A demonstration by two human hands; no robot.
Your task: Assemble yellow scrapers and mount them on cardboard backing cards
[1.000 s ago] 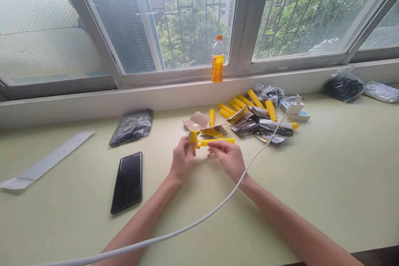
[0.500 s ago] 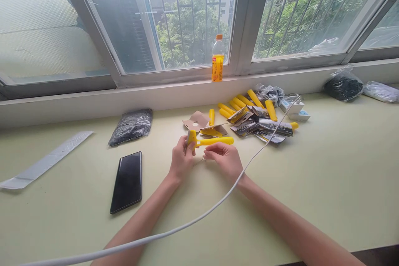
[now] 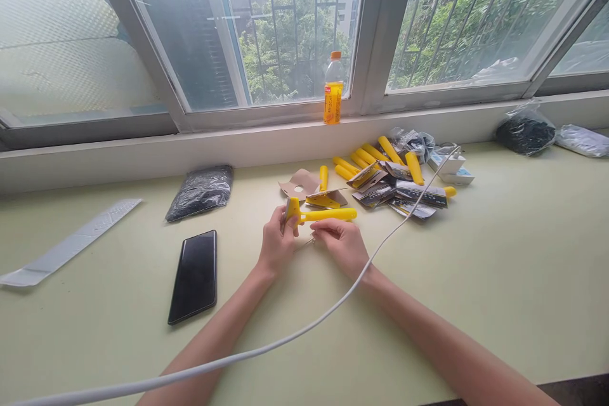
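Observation:
My left hand is closed around the head of a yellow scraper, whose handle points right. A grey blade edge shows along the left side of its head. Just below the handle, my right hand pinches a thin metal rod between thumb and fingers. The rod slants down left toward my left palm; its exact kind is too small to make out. Behind my hands, another yellow scraper lies partly in a cardboard sleeve, beside an opened brown card.
Several carded scrapers are heaped at the back. A white cable crosses in front of my right forearm. Left lie a black phone, a bag of dark material and a plastic strip. An orange drink bottle stands on the sill.
My right hand has shifted very slightly at the rod. The scraper stays in place in my left hand.

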